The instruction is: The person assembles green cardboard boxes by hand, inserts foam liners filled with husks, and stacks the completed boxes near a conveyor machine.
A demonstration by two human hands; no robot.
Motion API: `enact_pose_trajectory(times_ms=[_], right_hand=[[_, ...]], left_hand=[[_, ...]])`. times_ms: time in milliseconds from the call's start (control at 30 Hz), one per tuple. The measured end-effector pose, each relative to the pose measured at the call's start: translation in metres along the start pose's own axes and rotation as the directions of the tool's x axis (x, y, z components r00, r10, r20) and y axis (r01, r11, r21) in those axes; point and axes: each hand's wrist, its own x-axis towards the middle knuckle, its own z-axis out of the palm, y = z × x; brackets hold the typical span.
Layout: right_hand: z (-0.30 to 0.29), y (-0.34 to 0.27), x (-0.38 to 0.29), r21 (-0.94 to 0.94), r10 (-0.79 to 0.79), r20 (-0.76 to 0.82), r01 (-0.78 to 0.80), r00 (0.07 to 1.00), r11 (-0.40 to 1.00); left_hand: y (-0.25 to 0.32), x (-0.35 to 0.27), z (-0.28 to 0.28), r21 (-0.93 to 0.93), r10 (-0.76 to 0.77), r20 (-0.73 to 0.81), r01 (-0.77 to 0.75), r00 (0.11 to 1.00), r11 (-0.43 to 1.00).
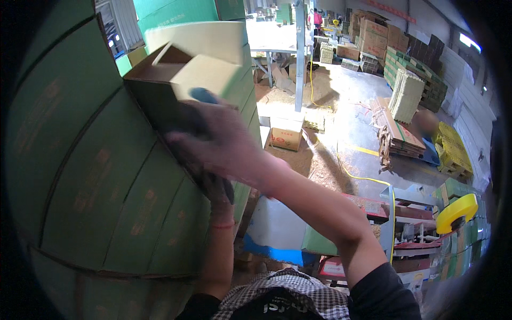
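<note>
An open cardboard carton [154, 102] with a dark outer side rests against the top of a stack of green cartons [80, 160]. Its pale flaps [208, 74] stand raised and look blurred. My right hand [232, 140] grips the carton's near end, thumb on the dark side and a blue-covered fingertip by a flap. Below it, my left hand [218, 190], dark-gloved, is up against the carton's lower end. Part of the left hand is hidden behind the right, so its hold is unclear. The carton's inside shows little.
A steel post [300, 56] stands ahead, beside a white-topped table [276, 36]. On the floor are a printed carton [286, 136] and a yellow hose [348, 172]. A carton-taping machine with a yellow tape roll [456, 214] is at right, near flattened cardboard [400, 134] and yellow pallets [452, 150].
</note>
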Motion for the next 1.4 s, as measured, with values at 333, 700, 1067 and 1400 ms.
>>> enact_pose_trajectory(times_ms=[333, 700, 1067, 1400], right_hand=[[-0.173, -0.001, -0.203, -0.440, 0.156, -0.661, -0.547, 0.734, 0.712], [-0.268, -0.084, -0.246, -0.424, -0.040, -0.842, -0.614, 0.538, 0.666], [-0.139, 0.086, -0.320, -0.222, 0.734, -0.267, -0.781, 0.625, 0.584], [-0.092, 0.109, -0.267, -0.684, 0.578, -0.149, -0.505, 0.803, 0.526]], left_hand=[[0.049, -0.014, 0.032, -0.905, -0.582, 0.344, 0.425, 0.737, 0.003], [0.247, -0.302, 0.139, 0.115, 0.165, 0.978, 0.989, -0.130, 0.098], [0.048, -0.078, 0.065, -0.442, -0.246, 0.881, 0.888, 0.403, -0.130], [0.046, -0.228, 0.030, 0.356, -0.603, 0.795, 0.856, -0.067, 0.376]])
